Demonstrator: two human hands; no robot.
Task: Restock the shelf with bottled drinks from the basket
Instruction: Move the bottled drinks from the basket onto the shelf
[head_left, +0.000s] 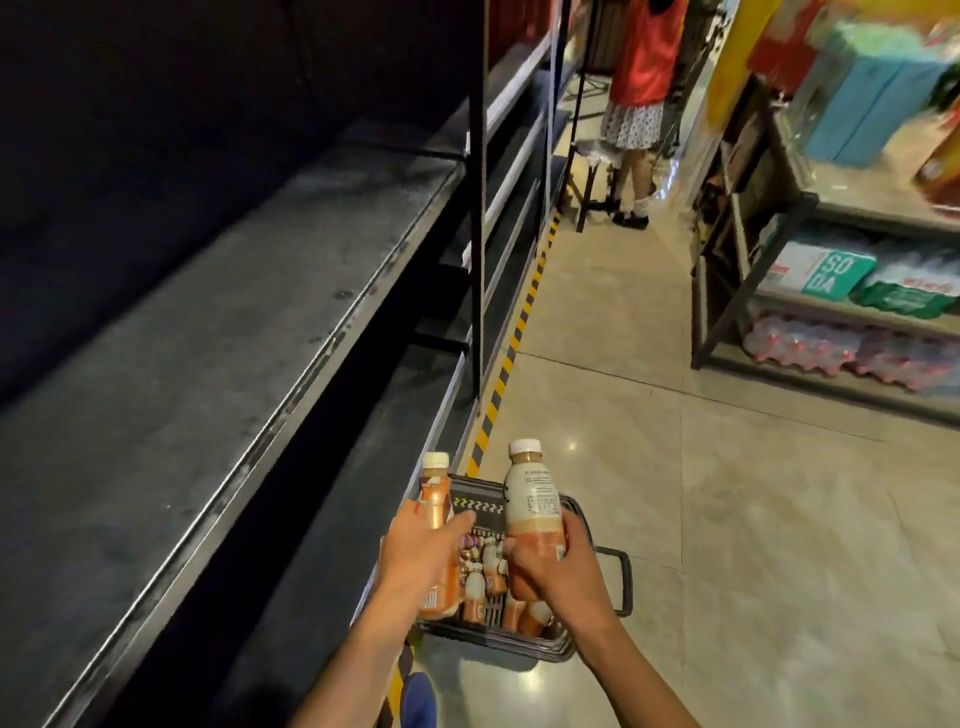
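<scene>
Left hand: your left hand (418, 558) is wrapped around the orange bottle (435, 512), low in the frame, left of centre.
Right hand: your right hand (558, 569) grips the white-labelled bottle (534, 506) by its lower half, just right of the other.
Bottle axis: both run near upright, pale caps toward the top of the frame, bases hidden in your palms; the right one leans slightly left.
Bottles in hand: two, one per hand, close together but apart.
Basket: the dark basket (574, 512) sits on the floor below your hands, its handle (623, 582) out to the right.
Bottles in basket: several more bottles (488, 577) lie jumbled inside; too blurred and covered to count.
Shelf: the grey shelf (208, 353) runs from lower left toward upper centre, bare where it shows.
Background: one person in a red top (644, 57) stands at upper centre.
</scene>
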